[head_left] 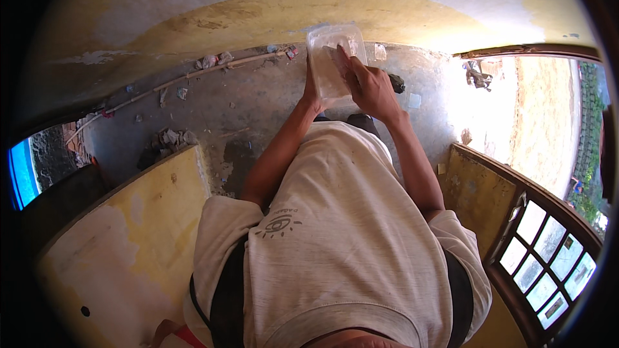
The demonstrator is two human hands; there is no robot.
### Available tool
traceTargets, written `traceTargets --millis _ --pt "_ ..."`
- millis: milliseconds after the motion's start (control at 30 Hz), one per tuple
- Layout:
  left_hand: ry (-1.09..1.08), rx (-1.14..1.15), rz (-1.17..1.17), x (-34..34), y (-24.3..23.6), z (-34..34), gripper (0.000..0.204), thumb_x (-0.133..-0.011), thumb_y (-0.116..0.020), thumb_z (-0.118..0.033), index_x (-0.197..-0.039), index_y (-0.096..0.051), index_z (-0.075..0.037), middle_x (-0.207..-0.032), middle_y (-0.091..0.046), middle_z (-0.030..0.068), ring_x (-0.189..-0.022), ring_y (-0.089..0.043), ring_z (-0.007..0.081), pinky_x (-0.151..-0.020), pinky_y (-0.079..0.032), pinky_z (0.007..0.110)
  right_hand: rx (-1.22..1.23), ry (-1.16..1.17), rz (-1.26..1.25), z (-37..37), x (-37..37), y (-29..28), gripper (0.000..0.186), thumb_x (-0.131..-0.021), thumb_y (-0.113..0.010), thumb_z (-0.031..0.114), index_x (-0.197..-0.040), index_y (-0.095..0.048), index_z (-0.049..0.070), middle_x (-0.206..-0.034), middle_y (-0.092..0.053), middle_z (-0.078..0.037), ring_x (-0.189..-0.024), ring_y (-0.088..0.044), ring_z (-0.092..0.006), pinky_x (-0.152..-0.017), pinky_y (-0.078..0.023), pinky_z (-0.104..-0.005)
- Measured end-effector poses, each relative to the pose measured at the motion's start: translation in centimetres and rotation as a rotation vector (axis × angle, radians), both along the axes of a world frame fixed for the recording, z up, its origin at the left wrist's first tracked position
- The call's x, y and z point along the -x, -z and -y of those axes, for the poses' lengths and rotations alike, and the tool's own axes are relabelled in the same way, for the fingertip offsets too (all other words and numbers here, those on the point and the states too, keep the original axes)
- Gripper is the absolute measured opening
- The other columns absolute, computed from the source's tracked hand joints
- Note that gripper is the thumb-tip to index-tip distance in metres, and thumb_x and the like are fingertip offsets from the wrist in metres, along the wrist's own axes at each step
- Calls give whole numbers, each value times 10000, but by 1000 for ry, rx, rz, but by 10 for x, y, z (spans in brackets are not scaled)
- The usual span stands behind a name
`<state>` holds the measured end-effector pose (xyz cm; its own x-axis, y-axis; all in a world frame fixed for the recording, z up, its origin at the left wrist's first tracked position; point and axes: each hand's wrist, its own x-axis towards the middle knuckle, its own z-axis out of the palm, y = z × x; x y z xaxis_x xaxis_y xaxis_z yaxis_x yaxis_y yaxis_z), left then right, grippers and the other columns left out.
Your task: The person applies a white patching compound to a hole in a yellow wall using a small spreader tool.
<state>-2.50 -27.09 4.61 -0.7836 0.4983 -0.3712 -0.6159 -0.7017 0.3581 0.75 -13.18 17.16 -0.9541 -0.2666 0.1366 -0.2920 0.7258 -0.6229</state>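
Nearest of all is my pale T-shirt [348, 219], with a dark eye-shaped print on the chest, and past it my two bare forearms reach forward. The fingers of my left hand [311, 90] are pressed along the left side of a clear plastic container [335, 102], partly open to its width and holding it; their tips are hidden from me. The container is out in front of my body, tilted so that its open side faces me. The fingers of my right hand [376, 92] are closed round a flat tool [340, 58], index finger stretched along it, its blade-like end over the inside of the container. A dark lump [396, 84] shows just past that hand; I can't tell whether it belongs to the tool.

Beneath is the grey floor [258, 96], with a crumpled heap [171, 142] on the left and a long stick [193, 75] lying near the foot of the wall. Beyond rises the wall [258, 16] itself, yellow and patchy. Off to the right, bright ground [541, 109] shows through an opening, with greenery [588, 135] farther out.
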Motion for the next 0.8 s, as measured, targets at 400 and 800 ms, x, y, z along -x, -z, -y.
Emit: traceTargets --millis 400,800 --pt "62 -539 -209 6 14 -1 617 -1044 -323 -589 -1451 -491 -157 -1336 -624 57 -1173 -630 236 -985 -531 460 120 159 -29 1 4 5 199 -946 -605 162 -1036 -600 -15 -704 -641 -233 -668 -645 -454 -604 -496 -492" --pt "19 -456 -232 -6 -3 0 629 -1042 -330 -601 -1474 -473 -169 -1398 -587 71 -1228 -606 249 -1033 -505 449 -47 62 8 -13 4 -1 242 -916 -623 161 -1121 -587 37 -691 -654 -216 -637 -645 -435 -573 -503 -511"
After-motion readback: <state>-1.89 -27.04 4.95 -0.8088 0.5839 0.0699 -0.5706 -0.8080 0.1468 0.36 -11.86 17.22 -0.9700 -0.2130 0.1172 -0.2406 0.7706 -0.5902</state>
